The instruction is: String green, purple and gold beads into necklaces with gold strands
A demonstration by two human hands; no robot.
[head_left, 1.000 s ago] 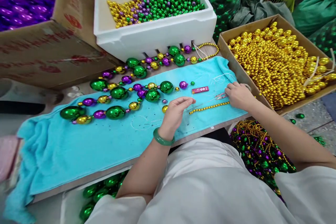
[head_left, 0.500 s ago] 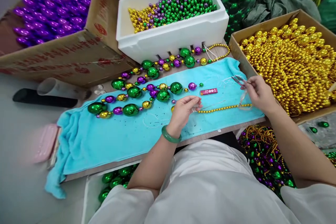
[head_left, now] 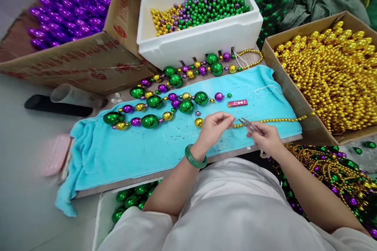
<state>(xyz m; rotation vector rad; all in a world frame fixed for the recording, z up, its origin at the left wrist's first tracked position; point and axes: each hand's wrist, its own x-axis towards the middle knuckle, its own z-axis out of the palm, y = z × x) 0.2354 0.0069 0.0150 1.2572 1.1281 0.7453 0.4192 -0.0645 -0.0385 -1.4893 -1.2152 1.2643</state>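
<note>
My left hand [head_left: 216, 127], with a green bangle at the wrist, pinches thin white thread beside the end of a gold bead strand [head_left: 277, 120]. My right hand [head_left: 269, 139] grips small scissors [head_left: 253, 127], their pointed blades parted and facing the left fingertips. The gold strand runs behind the scissors to the box on the right. To the left on the blue towel [head_left: 118, 157] lies a garland [head_left: 154, 102] of large green, purple and gold beads. Loose white threads [head_left: 266, 91] and a flat red item with white marks [head_left: 237, 103] lie beyond my hands.
A white foam box [head_left: 200, 37] of small mixed beads stands at the back. Cardboard boxes hold purple beads [head_left: 73, 11] at left and gold strands [head_left: 332, 74] at right. More bead strands [head_left: 330, 172] hang below right; a pink case [head_left: 57, 155] sits at the left edge.
My right hand has moved left with the scissors, from near the gold box to beside my left fingertips. White threads it was near now lie on the towel. The view has shifted slightly.
</note>
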